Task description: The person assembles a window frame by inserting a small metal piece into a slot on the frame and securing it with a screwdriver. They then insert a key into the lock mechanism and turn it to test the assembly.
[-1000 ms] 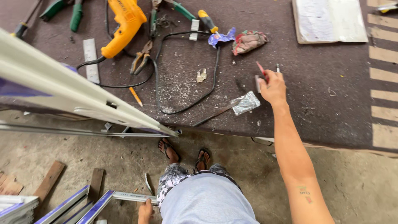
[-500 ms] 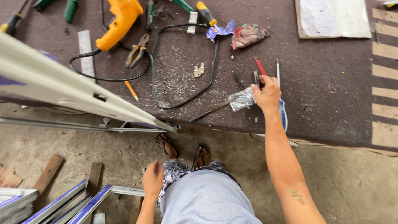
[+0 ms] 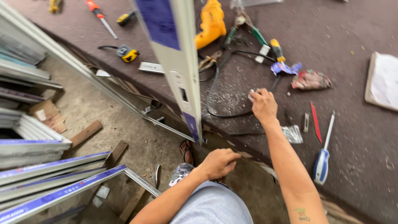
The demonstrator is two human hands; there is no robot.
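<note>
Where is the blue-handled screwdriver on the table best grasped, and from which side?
Grip the screwdriver by its thick blue handle, coming from above at the table's near edge. It lies flat, handle toward the person, thin shaft pointing away beside the red strip; the right hand is nearest.

head view | from above, looking down | near | workbench (image 3: 257, 137) edge, floor (image 3: 103, 108)

We saw a yellow drill (image 3: 211, 23), a black cable (image 3: 215, 89), a red pencil (image 3: 316, 122), a blue-and-white screwdriver (image 3: 324, 155), a dark brown speckled table (image 3: 352, 54).
</note>
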